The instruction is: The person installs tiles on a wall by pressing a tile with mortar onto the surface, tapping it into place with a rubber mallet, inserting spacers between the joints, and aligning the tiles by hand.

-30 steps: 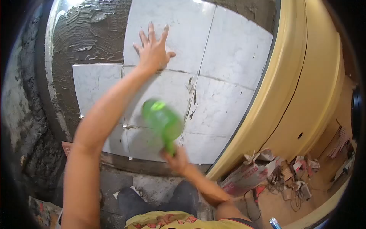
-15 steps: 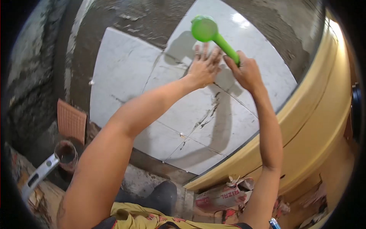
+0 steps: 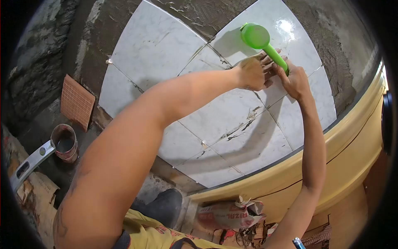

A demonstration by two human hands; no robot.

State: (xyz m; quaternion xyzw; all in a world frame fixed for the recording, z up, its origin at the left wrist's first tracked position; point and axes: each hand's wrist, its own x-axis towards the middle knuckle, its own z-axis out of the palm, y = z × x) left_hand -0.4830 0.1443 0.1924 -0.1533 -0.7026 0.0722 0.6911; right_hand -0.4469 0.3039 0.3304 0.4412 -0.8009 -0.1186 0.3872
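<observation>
Marbled white tiles point(image 3: 224, 116) cover part of the wall, with dark smears along some joints. My left hand point(image 3: 256, 71) rests against the tiles near a joint, its fingers apart and pointing right. Just to its right, my right hand point(image 3: 295, 81) is wrapped round the handle of a green mallet point(image 3: 255, 36). The mallet's round head is up and left of that hand, in front of an upper tile, and casts a shadow on it. Where the two hands meet, the left fingertips are close to the mallet handle.
Wet grey mortar point(image 3: 199, 14) borders the tiles above. At the left are an orange-brown tile point(image 3: 77, 101), a bucket point(image 3: 65, 143) and a metal level point(image 3: 32, 162). A yellow frame point(image 3: 352, 145) curves along the right. A printed sack point(image 3: 228, 213) lies below.
The view has turned and shifted. My left hand has moved down and right over the tiles from its earlier spread position; the mallet has risen from the lower tiles to the upper ones.
</observation>
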